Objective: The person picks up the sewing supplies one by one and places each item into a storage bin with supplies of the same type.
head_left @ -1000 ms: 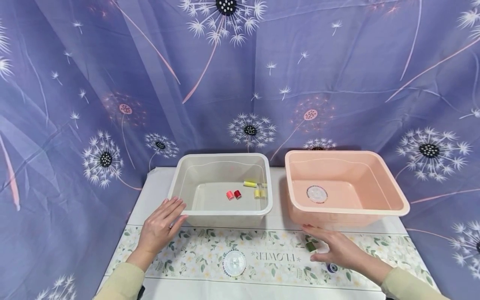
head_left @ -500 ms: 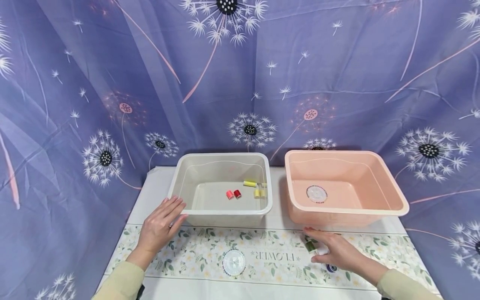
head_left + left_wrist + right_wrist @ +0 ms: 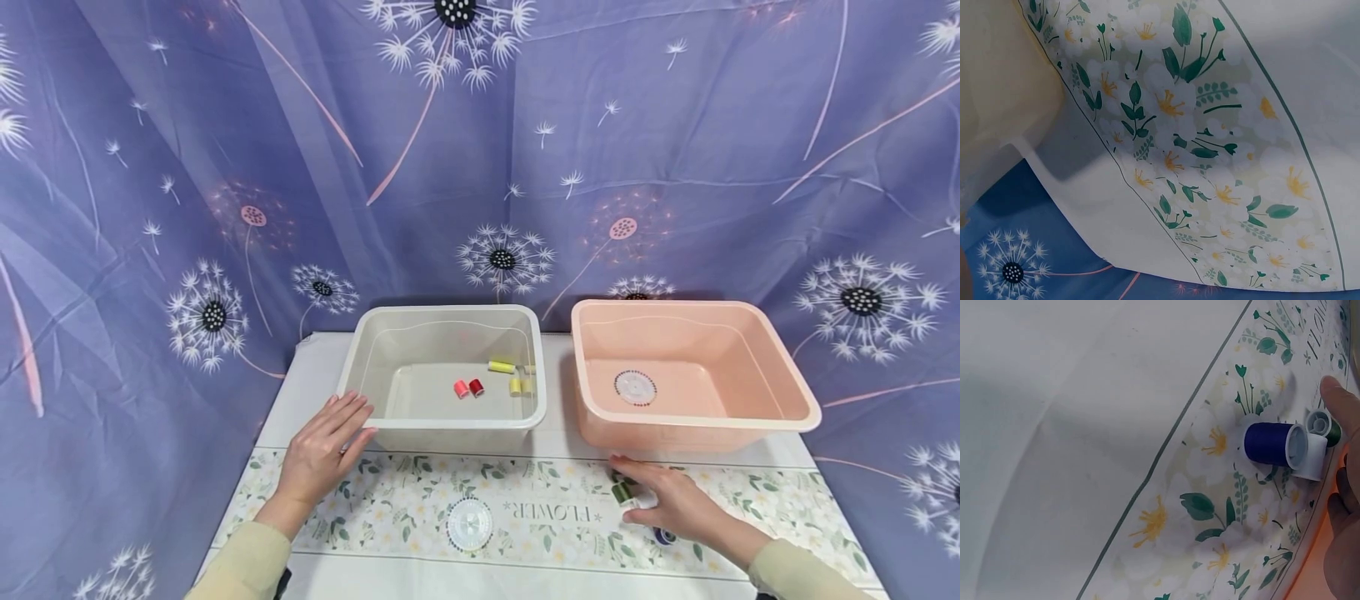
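Note:
My left hand (image 3: 318, 454) rests on the front left corner of the grey basin (image 3: 457, 425), fingers extended. My right hand (image 3: 678, 500) is low over the table before the pink basin (image 3: 697, 422), thumb and fingers spread apart around a green thread spool (image 3: 622, 492) and a white thread spool (image 3: 647, 499). Its thumb (image 3: 1341, 403) is close beside the green spool; whether it touches cannot be told. A blue-purple thread spool (image 3: 1266, 444) lies against the white spool (image 3: 1311, 459), partly hidden by the hand in the head view. The left hand is hardly visible in the left wrist view.
Inside the grey basin lie a pink spool (image 3: 461, 389), a red spool (image 3: 476, 387) and yellow spools (image 3: 501, 367) by the right wall. One pin wheel (image 3: 635, 387) is in the pink basin; another pin wheel (image 3: 469, 525) lies on the floral cloth. A purple curtain (image 3: 420, 208) hangs behind.
My right hand has shifted slightly, and the white spool now shows between its thumb and fingers beside the green one. My left hand stays on the grey basin.

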Available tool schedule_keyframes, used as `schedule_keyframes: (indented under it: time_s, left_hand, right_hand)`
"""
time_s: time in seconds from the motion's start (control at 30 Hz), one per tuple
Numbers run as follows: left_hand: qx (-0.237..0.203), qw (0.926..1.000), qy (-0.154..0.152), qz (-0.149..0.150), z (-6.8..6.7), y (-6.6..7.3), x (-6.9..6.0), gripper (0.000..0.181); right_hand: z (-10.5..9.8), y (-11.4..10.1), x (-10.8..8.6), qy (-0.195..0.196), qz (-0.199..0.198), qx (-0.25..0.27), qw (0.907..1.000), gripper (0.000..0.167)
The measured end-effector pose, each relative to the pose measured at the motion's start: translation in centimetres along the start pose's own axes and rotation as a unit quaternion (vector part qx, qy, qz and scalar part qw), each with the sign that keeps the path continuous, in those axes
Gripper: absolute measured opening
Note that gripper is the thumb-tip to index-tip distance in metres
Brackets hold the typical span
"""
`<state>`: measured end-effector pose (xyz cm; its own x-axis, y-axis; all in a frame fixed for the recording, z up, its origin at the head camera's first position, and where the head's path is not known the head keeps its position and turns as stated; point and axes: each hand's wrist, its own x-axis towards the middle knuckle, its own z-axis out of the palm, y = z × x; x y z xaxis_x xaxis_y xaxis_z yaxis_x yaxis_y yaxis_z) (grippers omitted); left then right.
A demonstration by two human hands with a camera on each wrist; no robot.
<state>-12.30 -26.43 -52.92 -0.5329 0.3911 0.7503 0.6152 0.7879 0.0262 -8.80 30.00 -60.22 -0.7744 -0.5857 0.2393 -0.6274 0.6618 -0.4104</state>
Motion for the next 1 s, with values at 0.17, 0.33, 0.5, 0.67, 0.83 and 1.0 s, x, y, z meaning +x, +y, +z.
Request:
schedule_keyframes:
  time_s: [0.17, 0.33, 0.5, 0.67, 0.83, 1.0]
  left_hand:
    - [-0.003, 1.0000, 0.006, 0.001, 0.1, 0.0, 0.0, 0.059]
    - [-0.010, 0.9998, 0.019, 0.004, 0.3, -0.1, 0.0, 0.057]
    - [-0.012, 0.9997, 0.021, 0.001, 0.4, -0.2, -0.1, 0.057]
    - [-0.014, 0.9997, 0.020, 0.000, 0.4, -0.2, -0.1, 0.056]
    - [-0.015, 0.9997, 0.021, 0.002, 0.3, -0.1, 0.0, 0.057]
    - [-0.016, 0.9997, 0.021, 0.002, 0.3, -0.1, 0.0, 0.057]
  right_hand:
    - [0.3, 0.2, 0.0, -0.003, 0.002, 0.011, 0.9999, 0.080]
    - [0.6, 0.2, -0.1, -0.017, 0.018, 0.035, 0.9991, 0.080]
    - [0.9, 0.4, -0.2, -0.021, 0.025, 0.043, 0.9986, 0.077]
    - [1.2, 0.4, -0.3, -0.017, 0.030, 0.039, 0.9986, 0.073]
    - [1.4, 0.2, -0.4, -0.012, 0.038, 0.039, 0.9984, 0.066]
    - [1.6, 0.0, -0.5, 0.002, 0.031, 0.032, 0.9990, 0.061]
